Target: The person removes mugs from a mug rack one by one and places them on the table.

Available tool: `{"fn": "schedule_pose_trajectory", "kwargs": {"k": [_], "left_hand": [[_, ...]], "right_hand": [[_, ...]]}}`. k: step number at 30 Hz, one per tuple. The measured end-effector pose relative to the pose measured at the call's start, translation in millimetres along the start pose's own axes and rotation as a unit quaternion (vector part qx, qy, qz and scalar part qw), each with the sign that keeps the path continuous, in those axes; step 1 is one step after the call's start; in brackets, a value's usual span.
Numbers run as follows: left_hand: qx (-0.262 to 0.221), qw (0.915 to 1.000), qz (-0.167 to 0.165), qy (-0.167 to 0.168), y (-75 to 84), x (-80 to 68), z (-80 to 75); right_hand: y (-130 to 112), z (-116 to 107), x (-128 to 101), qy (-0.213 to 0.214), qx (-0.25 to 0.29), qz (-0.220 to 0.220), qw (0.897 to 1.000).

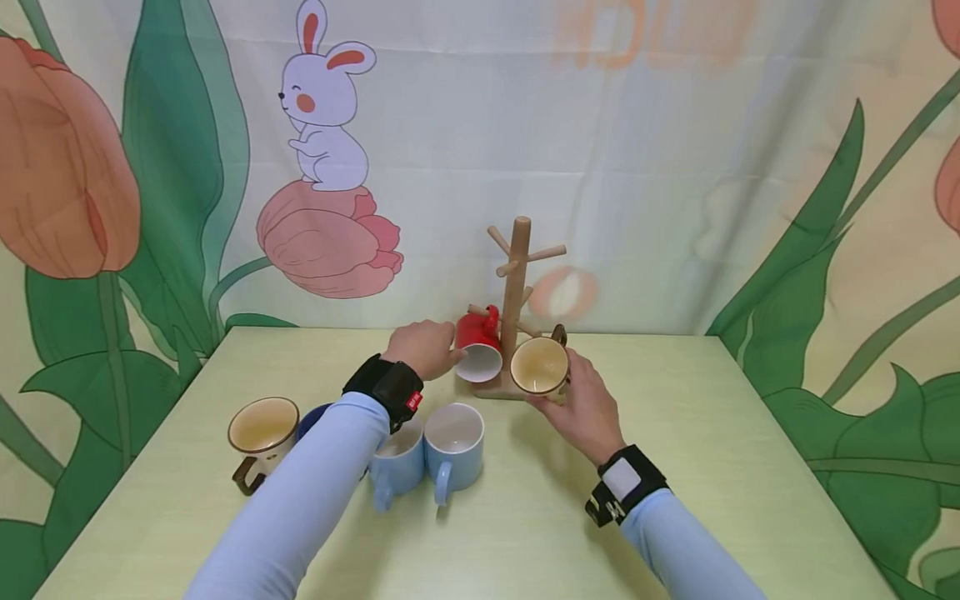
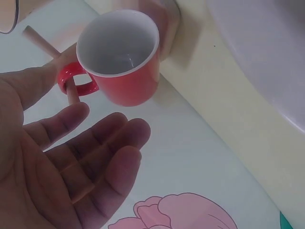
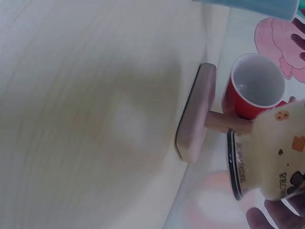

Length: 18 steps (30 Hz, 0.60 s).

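Note:
A red mug with a white inside hangs by its handle from a lower peg of the wooden mug tree. My left hand is just left of it; in the left wrist view its fingers are spread loosely, with thumb and forefinger close around the red handle. My right hand holds a cream mug up at the right side of the tree, its mouth tilted toward me and its brown handle pointing up and back. Small printed pictures show on this mug in the right wrist view.
Two light blue mugs stand side by side on the table, left of the middle. Further left are another cream mug and a dark blue mug, partly hidden by my left arm. A printed curtain hangs behind the table.

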State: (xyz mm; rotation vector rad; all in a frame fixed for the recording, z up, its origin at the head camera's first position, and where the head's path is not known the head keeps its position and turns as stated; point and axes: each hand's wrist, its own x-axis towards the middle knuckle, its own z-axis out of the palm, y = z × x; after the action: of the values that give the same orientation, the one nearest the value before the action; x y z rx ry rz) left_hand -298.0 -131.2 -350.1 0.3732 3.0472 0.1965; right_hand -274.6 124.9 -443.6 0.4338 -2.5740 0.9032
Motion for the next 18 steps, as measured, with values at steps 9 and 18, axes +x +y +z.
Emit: {"fn": "schedule_pose_trajectory", "kwargs": {"k": [9,18], "left_hand": [[0.000,0.9999,0.010,0.002,6.6,1.7,1.2],[-0.009,0.9975,0.069,0.013,23.3,7.0,2.1]], "right_hand": [[2,-16,6,-0.077,0.065,-0.011,0.995],[6,-27,17,-0.202,0.186,0.008,0.962]]}}
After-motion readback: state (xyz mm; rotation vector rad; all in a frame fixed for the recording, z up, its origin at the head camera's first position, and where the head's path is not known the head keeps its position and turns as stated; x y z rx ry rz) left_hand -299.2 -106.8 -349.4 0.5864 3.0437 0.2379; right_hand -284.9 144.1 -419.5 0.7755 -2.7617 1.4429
